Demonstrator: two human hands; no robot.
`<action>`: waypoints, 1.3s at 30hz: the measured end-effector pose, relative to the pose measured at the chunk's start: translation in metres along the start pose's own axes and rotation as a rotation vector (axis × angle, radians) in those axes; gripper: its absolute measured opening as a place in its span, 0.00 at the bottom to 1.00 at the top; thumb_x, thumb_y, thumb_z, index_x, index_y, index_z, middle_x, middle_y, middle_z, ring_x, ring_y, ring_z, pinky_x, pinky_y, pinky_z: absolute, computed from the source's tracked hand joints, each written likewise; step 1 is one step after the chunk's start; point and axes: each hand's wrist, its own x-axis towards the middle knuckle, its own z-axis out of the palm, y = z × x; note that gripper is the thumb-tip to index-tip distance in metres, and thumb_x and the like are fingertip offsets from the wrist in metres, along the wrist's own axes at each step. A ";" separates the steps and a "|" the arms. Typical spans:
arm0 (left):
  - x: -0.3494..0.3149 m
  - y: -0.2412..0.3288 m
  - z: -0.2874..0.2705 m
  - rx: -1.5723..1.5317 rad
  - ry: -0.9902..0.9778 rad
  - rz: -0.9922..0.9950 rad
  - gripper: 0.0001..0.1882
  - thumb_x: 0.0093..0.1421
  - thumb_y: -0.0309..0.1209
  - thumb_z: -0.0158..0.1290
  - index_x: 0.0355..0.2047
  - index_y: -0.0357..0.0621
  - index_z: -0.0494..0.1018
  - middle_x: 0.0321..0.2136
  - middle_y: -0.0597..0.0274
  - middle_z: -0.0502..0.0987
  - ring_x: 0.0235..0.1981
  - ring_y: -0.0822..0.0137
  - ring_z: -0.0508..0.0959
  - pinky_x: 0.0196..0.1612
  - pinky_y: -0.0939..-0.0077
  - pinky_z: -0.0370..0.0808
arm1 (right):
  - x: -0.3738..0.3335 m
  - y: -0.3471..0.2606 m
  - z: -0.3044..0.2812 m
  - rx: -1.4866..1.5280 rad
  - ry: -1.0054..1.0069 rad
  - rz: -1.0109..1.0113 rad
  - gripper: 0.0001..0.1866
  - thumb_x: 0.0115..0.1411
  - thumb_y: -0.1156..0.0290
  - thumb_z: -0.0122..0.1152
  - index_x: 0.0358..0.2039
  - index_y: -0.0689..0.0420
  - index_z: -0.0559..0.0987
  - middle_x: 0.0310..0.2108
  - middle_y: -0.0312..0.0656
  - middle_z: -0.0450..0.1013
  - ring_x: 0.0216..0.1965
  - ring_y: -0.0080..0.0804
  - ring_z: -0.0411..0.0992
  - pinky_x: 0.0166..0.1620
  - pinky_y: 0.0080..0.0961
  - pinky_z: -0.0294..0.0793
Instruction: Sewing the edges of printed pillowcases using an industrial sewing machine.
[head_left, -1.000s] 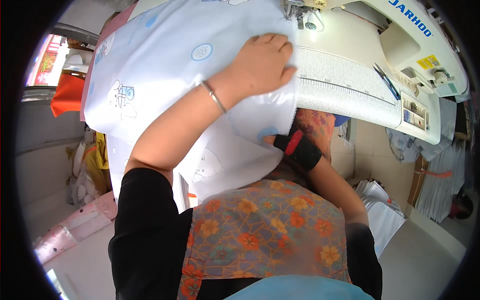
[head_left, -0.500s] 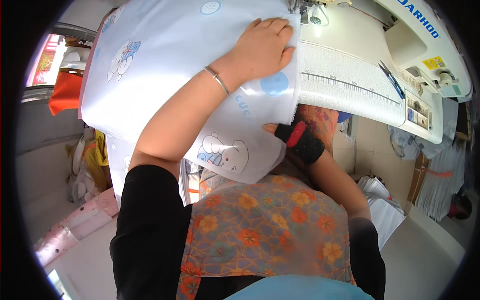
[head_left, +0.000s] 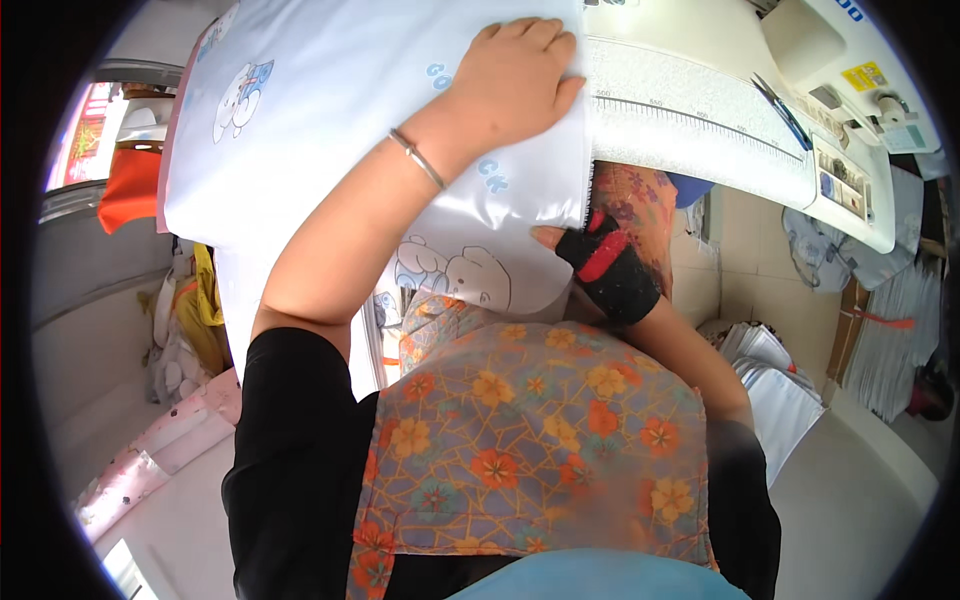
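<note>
A large sheet of pale blue-white fabric [head_left: 300, 120] with cartoon bear prints spreads over the sewing table in front of me. On its right part, my left hand [head_left: 525, 85] lies palm down with fingers slightly bent; a silver bangle circles that wrist. Nearer my lap, my right hand [head_left: 610, 265] wears a black and red wrist wrap. Its thumb rests on top of the fabric's right edge while the other fingers are hidden beneath, pinching the cloth. The near end of the fabric droops toward my floral apron [head_left: 540, 430].
A white sewing machine [head_left: 850, 80] stands at the upper right. Along its table runs a printed ruler scale [head_left: 690, 125], with thread snips [head_left: 785, 110] beside a small parts tray [head_left: 840, 180]. Stacked white cloth [head_left: 770, 380] lies at right, pink fabric [head_left: 170, 450] at lower left.
The whole view has shifted slightly. My left hand sits a little nearer me on the fabric, now covering the blue dot; letters show beside its wrist. The right hand keeps its pinch.
</note>
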 end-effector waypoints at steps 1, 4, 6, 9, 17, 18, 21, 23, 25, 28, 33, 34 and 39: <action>-0.007 0.007 0.002 0.041 0.087 0.000 0.21 0.61 0.39 0.49 0.49 0.38 0.71 0.53 0.52 0.72 0.57 0.54 0.70 0.58 0.53 0.66 | -0.004 -0.002 0.001 0.030 -0.029 0.007 0.19 0.60 0.70 0.63 0.51 0.60 0.76 0.42 0.36 0.76 0.44 0.22 0.71 0.47 0.25 0.71; -0.007 0.005 0.003 0.071 0.167 -0.007 0.20 0.60 0.40 0.49 0.48 0.39 0.72 0.52 0.54 0.73 0.56 0.55 0.70 0.57 0.54 0.67 | -0.007 -0.005 0.004 -0.036 0.002 0.000 0.17 0.61 0.69 0.62 0.49 0.61 0.77 0.40 0.36 0.76 0.41 0.22 0.72 0.46 0.24 0.71; 0.000 -0.002 0.001 0.060 0.155 -0.016 0.20 0.60 0.40 0.49 0.47 0.40 0.73 0.52 0.55 0.73 0.56 0.56 0.70 0.57 0.55 0.67 | -0.003 -0.009 0.004 -0.028 0.005 -0.030 0.17 0.61 0.68 0.62 0.49 0.61 0.77 0.40 0.36 0.76 0.41 0.22 0.72 0.45 0.23 0.72; 0.012 -0.010 -0.005 0.038 0.057 -0.023 0.20 0.60 0.40 0.49 0.48 0.41 0.73 0.53 0.55 0.73 0.57 0.56 0.70 0.57 0.54 0.67 | 0.002 -0.020 0.008 0.081 0.000 -0.037 0.17 0.62 0.67 0.61 0.48 0.61 0.77 0.39 0.36 0.76 0.40 0.22 0.72 0.43 0.23 0.72; 0.009 -0.021 0.002 -0.003 0.086 0.005 0.22 0.61 0.40 0.49 0.50 0.39 0.71 0.53 0.52 0.72 0.56 0.55 0.70 0.60 0.50 0.64 | 0.017 -0.021 0.011 0.207 0.088 0.001 0.21 0.61 0.67 0.61 0.53 0.61 0.73 0.43 0.37 0.75 0.41 0.24 0.72 0.42 0.22 0.73; 0.009 -0.017 -0.001 -0.010 0.089 0.004 0.22 0.61 0.40 0.49 0.50 0.39 0.71 0.53 0.52 0.72 0.56 0.55 0.70 0.60 0.50 0.64 | 0.015 -0.028 0.013 0.117 0.140 -0.068 0.20 0.62 0.64 0.61 0.50 0.61 0.75 0.41 0.36 0.75 0.40 0.21 0.70 0.43 0.22 0.71; 0.006 -0.016 -0.004 -0.057 -0.048 0.000 0.22 0.61 0.41 0.49 0.51 0.40 0.71 0.54 0.52 0.71 0.58 0.54 0.69 0.61 0.49 0.64 | 0.022 -0.033 0.011 0.022 0.200 -0.158 0.19 0.62 0.61 0.62 0.48 0.61 0.77 0.39 0.35 0.76 0.40 0.20 0.70 0.42 0.22 0.71; 0.005 -0.034 0.004 -0.021 0.131 0.056 0.21 0.61 0.41 0.49 0.50 0.40 0.72 0.52 0.52 0.72 0.56 0.54 0.70 0.60 0.52 0.65 | 0.022 -0.036 0.016 0.020 0.198 -0.170 0.20 0.62 0.60 0.61 0.48 0.62 0.77 0.39 0.36 0.76 0.40 0.22 0.70 0.41 0.22 0.72; 0.013 -0.043 0.005 -0.017 0.113 0.054 0.22 0.61 0.41 0.50 0.51 0.41 0.72 0.52 0.52 0.72 0.56 0.55 0.70 0.60 0.52 0.64 | 0.020 -0.046 0.020 0.176 0.165 -0.016 0.20 0.63 0.59 0.60 0.47 0.62 0.77 0.37 0.39 0.77 0.38 0.25 0.74 0.37 0.22 0.75; -0.001 -0.038 -0.001 -0.087 0.063 0.100 0.24 0.60 0.42 0.53 0.52 0.41 0.71 0.53 0.51 0.72 0.57 0.55 0.69 0.61 0.52 0.63 | 0.023 -0.039 0.011 0.155 0.147 -0.009 0.19 0.63 0.59 0.60 0.45 0.62 0.77 0.34 0.42 0.77 0.33 0.27 0.76 0.33 0.22 0.76; -0.063 0.013 -0.050 -0.223 -0.069 0.121 0.27 0.57 0.40 0.56 0.53 0.38 0.70 0.55 0.51 0.71 0.59 0.54 0.68 0.64 0.51 0.60 | 0.008 -0.042 -0.009 0.055 0.265 -0.064 0.12 0.60 0.76 0.59 0.44 0.66 0.75 0.29 0.45 0.77 0.26 0.29 0.76 0.27 0.22 0.77; -0.071 0.019 -0.052 -0.145 -0.078 0.116 0.26 0.56 0.37 0.55 0.53 0.37 0.70 0.54 0.51 0.71 0.59 0.54 0.68 0.63 0.51 0.61 | 0.007 -0.041 -0.013 0.059 0.270 -0.057 0.12 0.60 0.76 0.59 0.44 0.66 0.75 0.29 0.45 0.77 0.26 0.29 0.76 0.27 0.22 0.77; -0.084 0.015 -0.041 0.039 0.019 0.134 0.23 0.54 0.29 0.52 0.51 0.36 0.73 0.54 0.51 0.72 0.57 0.54 0.71 0.61 0.53 0.66 | 0.017 -0.030 -0.044 -0.900 0.327 -0.852 0.16 0.53 0.80 0.61 0.44 0.63 0.76 0.36 0.50 0.76 0.34 0.39 0.77 0.40 0.31 0.77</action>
